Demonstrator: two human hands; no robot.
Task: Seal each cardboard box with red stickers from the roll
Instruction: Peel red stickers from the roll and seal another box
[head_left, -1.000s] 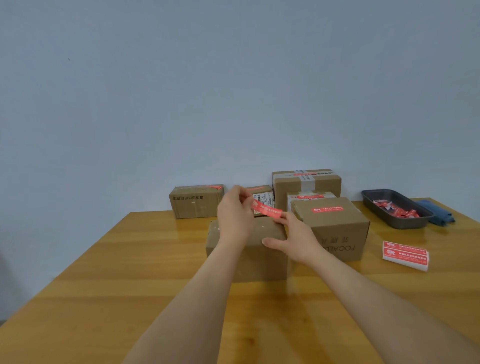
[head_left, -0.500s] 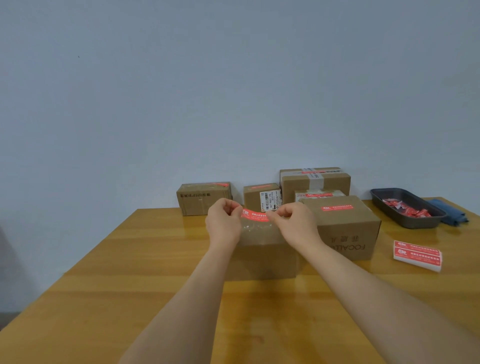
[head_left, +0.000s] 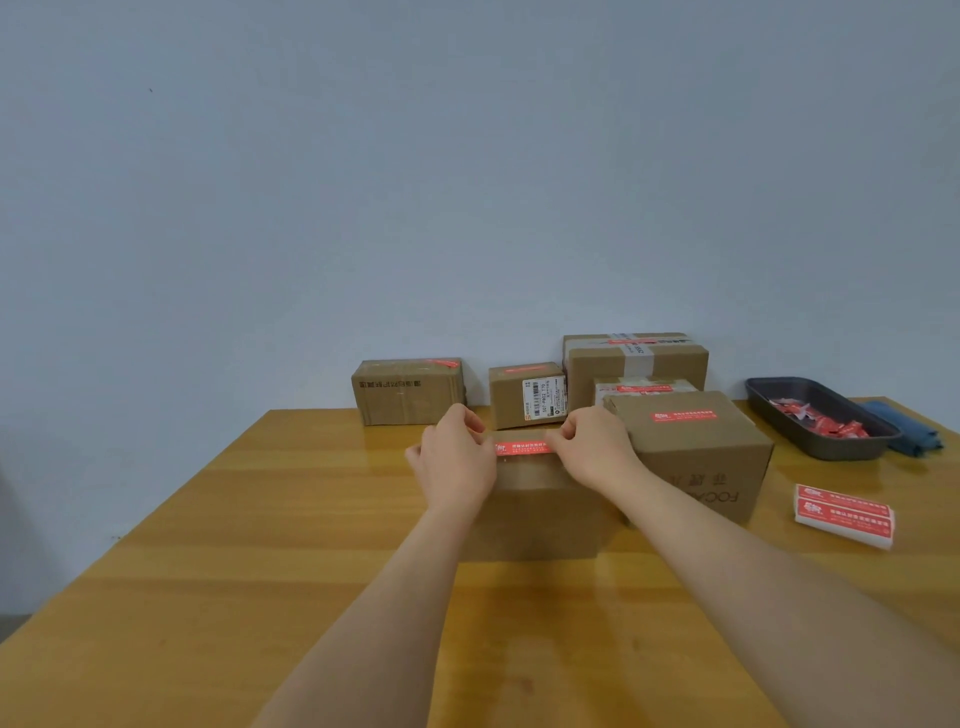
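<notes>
While my left hand and right hand pinch its ends, fingers clamped, the red sticker spans the cardboard box top — level, taut.

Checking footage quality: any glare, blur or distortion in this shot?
Head view: soft, even light; mild sheen on the wooden table; wide-angle bending towards the edges; the red sticker print is too small to read, as is the sticker roll print.

Red rectangular paper sticker was printed with white lettering, plain brown cardboard box under it, honey-striped wooden table, dark grey metal tray, pale blue wall.
</notes>
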